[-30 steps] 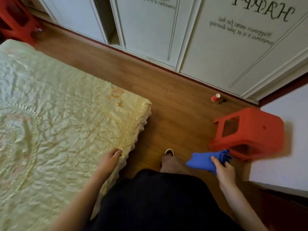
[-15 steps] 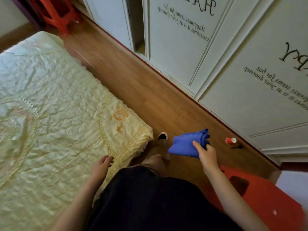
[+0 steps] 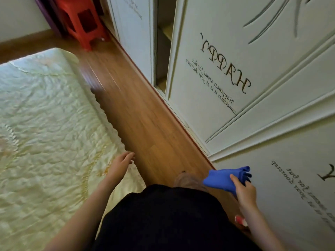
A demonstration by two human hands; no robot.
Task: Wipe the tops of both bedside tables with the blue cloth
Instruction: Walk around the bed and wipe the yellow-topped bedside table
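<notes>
1. The blue cloth [image 3: 222, 179] is bunched into a loose folded wad, its layered edges showing at the far end, and it is carried in the air above the wooden floor [image 3: 145, 120], close to the white wardrobe door [image 3: 226, 73].
2. The right hand [image 3: 245, 192] grips the cloth, fingers [image 3: 235, 179] closed round its near end, thumb lying on top.
3. The left hand [image 3: 120, 164] holds nothing; its fingers are loosely curled and slightly apart, hanging over the scalloped edge of the pale yellow bedspread [image 3: 45, 124]. Whether it touches the fabric cannot be told.
4. A red stool [image 3: 81, 20] stands far along the floor, beside the wardrobe.
5. A small red-and-white object [image 3: 240, 221], blurred, lies on the floor below the right forearm.
</notes>
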